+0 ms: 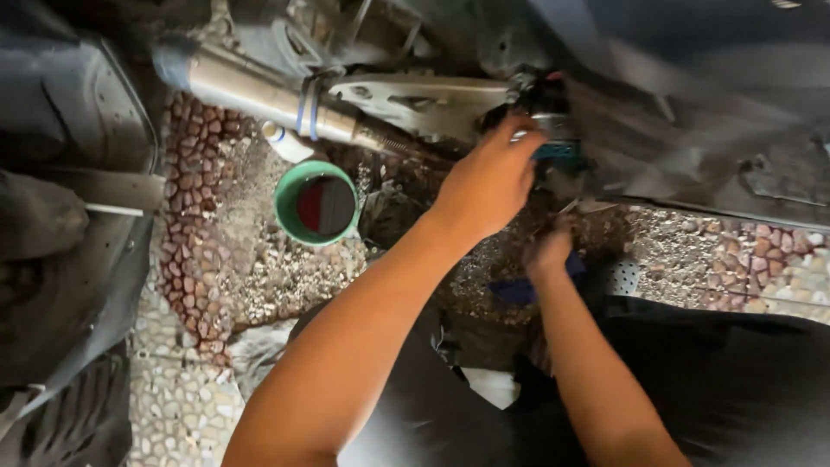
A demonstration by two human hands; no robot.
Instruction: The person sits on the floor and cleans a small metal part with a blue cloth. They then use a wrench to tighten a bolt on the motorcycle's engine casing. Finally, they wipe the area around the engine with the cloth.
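Left hand [488,177] reaches up, arm stretched, fingers curled onto a dark fitting [546,104] under the vehicle; how tight, can't tell. Right hand [546,252] lower, blurred, closed near a blue cloth [519,291]; grip unclear. Green cup [316,205] sits on the pebbled ground [259,268], left of both arms. Silver shock absorber [259,91] runs above it. Tight room overhead.

Daylight, soft and uneven — brightest on the pebbled stone ground [259,259] and the silver metal shock-absorber tube [259,93], which shows a mild sheen. Dark vehicle underside panels [692,112] sit in deep shadow, detail lost. Left hand [488,177] is lit but slightly motion-blurred; right hand [546,251] is dimmer, smeared — fingers indistinct. Corners darken, edges soft.
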